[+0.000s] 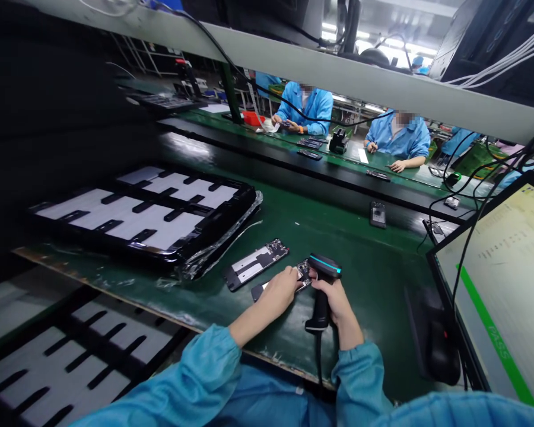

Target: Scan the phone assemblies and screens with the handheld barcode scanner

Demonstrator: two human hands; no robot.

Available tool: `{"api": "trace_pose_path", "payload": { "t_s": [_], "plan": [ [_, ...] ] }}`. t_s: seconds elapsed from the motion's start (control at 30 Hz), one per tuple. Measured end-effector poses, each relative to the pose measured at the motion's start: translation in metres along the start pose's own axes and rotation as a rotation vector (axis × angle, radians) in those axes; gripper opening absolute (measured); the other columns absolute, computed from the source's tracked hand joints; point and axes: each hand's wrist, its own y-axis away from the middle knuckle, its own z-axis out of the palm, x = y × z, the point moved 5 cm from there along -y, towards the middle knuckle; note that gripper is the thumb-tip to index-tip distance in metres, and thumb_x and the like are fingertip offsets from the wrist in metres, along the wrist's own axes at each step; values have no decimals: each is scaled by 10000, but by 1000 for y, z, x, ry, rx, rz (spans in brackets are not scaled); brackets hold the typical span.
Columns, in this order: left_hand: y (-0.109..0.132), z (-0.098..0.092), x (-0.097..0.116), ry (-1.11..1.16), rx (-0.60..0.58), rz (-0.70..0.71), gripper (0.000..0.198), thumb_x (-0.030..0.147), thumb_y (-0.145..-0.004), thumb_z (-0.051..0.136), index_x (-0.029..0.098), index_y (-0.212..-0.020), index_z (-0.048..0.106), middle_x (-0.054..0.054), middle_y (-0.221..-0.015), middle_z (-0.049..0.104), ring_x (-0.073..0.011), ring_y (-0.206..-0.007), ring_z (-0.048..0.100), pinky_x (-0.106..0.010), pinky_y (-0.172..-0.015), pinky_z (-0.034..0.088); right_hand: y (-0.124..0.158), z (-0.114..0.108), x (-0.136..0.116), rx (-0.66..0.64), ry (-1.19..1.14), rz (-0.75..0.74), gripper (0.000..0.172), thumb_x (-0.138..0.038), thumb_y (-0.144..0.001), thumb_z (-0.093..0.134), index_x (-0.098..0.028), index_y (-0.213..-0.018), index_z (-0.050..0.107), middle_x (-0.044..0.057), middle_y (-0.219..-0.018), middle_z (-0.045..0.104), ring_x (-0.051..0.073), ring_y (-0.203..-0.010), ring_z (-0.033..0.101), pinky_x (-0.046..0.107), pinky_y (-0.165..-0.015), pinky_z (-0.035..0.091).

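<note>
At the far left, a slotted tray (89, 353) lies low beside the edge of the green table (276, 213), and above it, on the tabletop, a tray stack (146, 250) has clear plastic wrap (204, 261) bunched along its right side. Next comes an opened phone (257, 265), lying flat and uncovered, its long axis slanting from lower left to upper right, with the circuit-board end at the upper right, away from the wearer. Just beside it on the table, nearer the wearer, is the near phone (303, 274), roughly parallel to its neighbour, its circuit-board end pointing up and right toward the scanner. The left hand (278, 290) lies across the middle of this phone, fingers close together; whether they grip it I cannot tell. The right hand (336, 299) is curled around the scanner (321, 302), some fingers hidden behind it; the handle runs down toward the wearer, its cable leaving the lower end, while the lit head sits at the top, beside the phone's board end. Beyond, a co-worker (309, 110) in blue sits across the bench. Farther right are a dark phone (377, 214), a mouse (442, 353) and a tilted monitor (507, 284) showing "PASS" on a green bar.
</note>
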Motion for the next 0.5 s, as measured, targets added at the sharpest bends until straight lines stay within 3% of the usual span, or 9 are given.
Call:
{"api": "trace_pose_path", "payload": {
  "t_s": [0.13, 0.23, 0.3, 0.37, 0.43, 0.5],
  "plan": [
    [-9, -2, 0, 191, -129, 2, 212, 265, -941, 417, 168, -913, 604, -46, -698, 646, -198, -624, 647, -272, -603, 431, 3, 3, -6, -19, 12, 8, 362, -175, -637, 724, -211, -996, 754, 22, -1014, 794, 274, -1078, 655, 440, -1076, 404],
    [-6, -10, -4, 307, -133, 72, 285, 411, -945, 446, 183, -868, 598, -16, -679, 652, -179, -584, 631, -262, -578, 453, 5, 3, -8, -26, 14, 7, 360, -172, -642, 709, -213, -997, 754, 22, -1021, 792, 279, -1089, 650, 450, -1082, 395],
    [3, -15, -8, 343, -77, 198, 319, 473, -912, 519, 186, -803, 605, -64, -886, 701, -208, -811, 673, -299, -737, 512, 5, 3, -8, -36, 9, 3, 354, -171, -639, 711, -207, -988, 756, 29, -1029, 791, 287, -1098, 647, 458, -1088, 389],
    [15, -14, -14, 274, -2, 335, 287, 457, -887, 581, 188, -803, 637, -114, -1210, 653, -262, -1148, 598, -383, -979, 472, 4, 3, -5, -44, -4, 0, 357, -172, -631, 722, -205, -985, 758, 32, -1033, 791, 290, -1104, 644, 458, -1095, 383],
    [25, -8, -22, 120, 104, 394, 252, 427, -868, 621, 201, -967, 670, -129, -1442, 510, -310, -1371, 417, -484, -1123, 353, 1, 3, -2, -39, -24, 6, 364, -180, -625, 729, -206, -987, 757, 33, -1043, 790, 289, -1119, 636, 456, -1110, 367],
    [31, 1, -29, -33, 215, 371, 382, 422, -864, 625, 201, -1175, 619, -161, -1477, 474, -333, -1402, 379, -543, -1130, 338, -2, 3, 0, -20, -47, 17, 370, -184, -616, 729, -205, -985, 755, 35, -1043, 789, 285, -1128, 630, 452, -1119, 353]
  ]
}}
